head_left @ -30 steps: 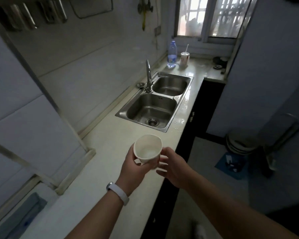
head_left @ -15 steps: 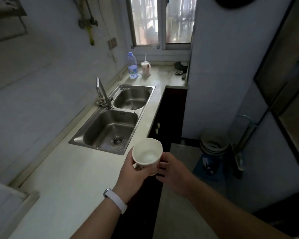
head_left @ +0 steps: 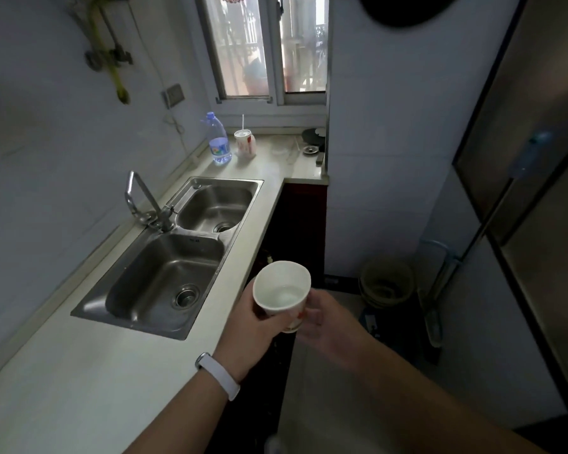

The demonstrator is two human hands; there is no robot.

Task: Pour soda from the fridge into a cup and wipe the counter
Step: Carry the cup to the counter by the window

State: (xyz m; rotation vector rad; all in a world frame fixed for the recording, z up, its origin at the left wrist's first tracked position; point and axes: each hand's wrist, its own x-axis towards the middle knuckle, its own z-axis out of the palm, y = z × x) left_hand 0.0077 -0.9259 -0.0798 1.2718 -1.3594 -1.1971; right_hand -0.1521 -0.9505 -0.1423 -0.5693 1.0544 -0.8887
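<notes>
Counter (head_left: 79, 381) edge, left hand (head_left: 254, 326) gripping cup (head_left: 281, 291)

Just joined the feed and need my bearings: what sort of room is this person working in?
Most likely a small home kitchen: a steel double sink with a tap set into a pale counter, and a tall fridge on the right.

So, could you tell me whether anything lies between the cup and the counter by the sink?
Nothing visible does. The left hand holds the paper cup just off the counter edge, whose near stretch is bare.
</notes>
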